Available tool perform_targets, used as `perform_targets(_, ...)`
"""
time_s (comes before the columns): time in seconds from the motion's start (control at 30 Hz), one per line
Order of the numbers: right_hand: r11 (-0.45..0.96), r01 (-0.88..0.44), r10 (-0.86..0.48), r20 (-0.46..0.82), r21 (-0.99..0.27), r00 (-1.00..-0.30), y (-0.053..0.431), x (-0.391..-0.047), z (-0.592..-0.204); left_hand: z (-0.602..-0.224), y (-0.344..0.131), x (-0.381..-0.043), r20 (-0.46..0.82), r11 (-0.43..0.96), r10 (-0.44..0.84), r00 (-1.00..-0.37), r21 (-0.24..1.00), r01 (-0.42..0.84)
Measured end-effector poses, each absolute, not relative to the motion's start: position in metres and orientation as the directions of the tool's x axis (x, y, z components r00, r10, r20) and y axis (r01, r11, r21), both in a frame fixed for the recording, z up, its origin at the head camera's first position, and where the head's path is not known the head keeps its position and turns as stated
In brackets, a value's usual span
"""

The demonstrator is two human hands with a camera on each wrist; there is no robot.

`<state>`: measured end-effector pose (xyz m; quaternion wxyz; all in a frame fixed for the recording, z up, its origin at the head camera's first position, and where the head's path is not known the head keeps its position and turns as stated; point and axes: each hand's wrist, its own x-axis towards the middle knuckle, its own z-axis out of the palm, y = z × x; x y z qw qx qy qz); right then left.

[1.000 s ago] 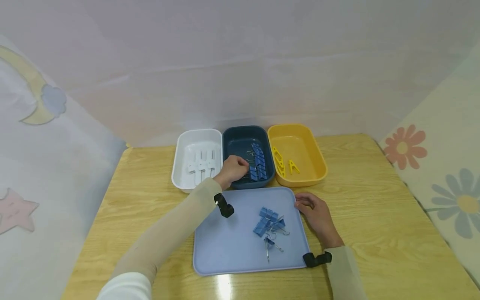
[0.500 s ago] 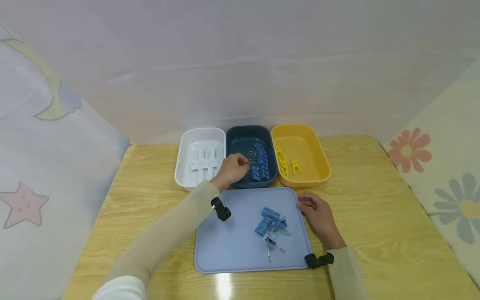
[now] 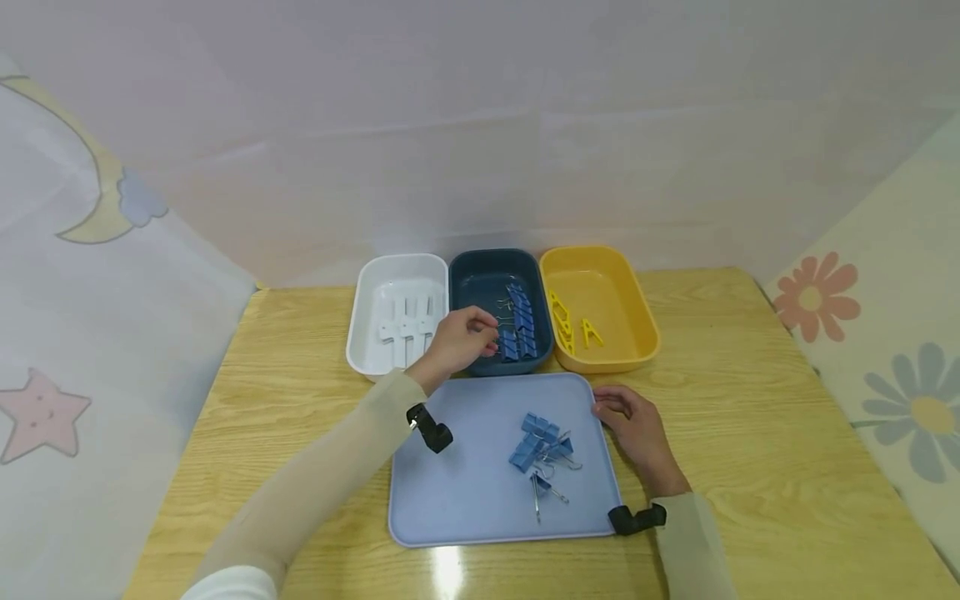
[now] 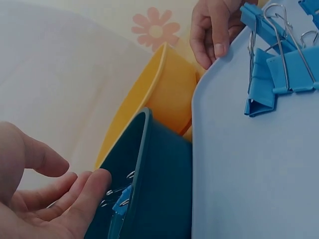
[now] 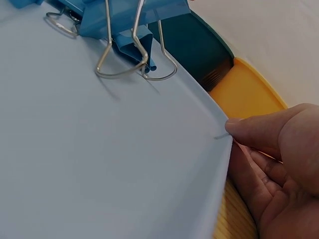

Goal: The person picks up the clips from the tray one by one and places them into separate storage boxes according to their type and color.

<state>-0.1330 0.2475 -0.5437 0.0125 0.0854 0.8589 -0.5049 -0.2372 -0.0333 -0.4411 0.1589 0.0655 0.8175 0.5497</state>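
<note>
My left hand [image 3: 461, 340] is over the near left part of the dark blue bin [image 3: 468, 267], with thumb and fingers apart and nothing between them in the left wrist view. Beneath and beside it, blue binder clips [image 3: 522, 312] lie in a row along the bin's right side, their wire handles pointing left. My right hand [image 3: 637, 429] holds the light blue tray [image 3: 450, 500] at its far right corner, thumb [image 5: 244, 127] on the rim and fingers below. Several more binder clips [image 3: 536, 442] lie piled on the tray's right half.
A white bin [image 3: 360, 333] left of the dark blue one contains white clip-like pieces [image 3: 406, 329]. To the right, a yellow bin [image 3: 637, 333] contains yellow clothespins [image 3: 590, 333]. All three stand side by side on the wooden table [image 3: 750, 417], behind the tray.
My left thumb and fingers have spread apart, and the hand has drawn slightly back to the left. The right hand keeps its place at the tray corner.
</note>
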Motion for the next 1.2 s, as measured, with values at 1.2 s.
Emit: perform_targets(1.2,0.424,0.161,0.137,-0.112,-0.891,-0.984,0.250,-0.141,-0.540,-0.441,-0.039,-0.214,-0.292,0.275,0.383,-0.876,0.942,-0.193)
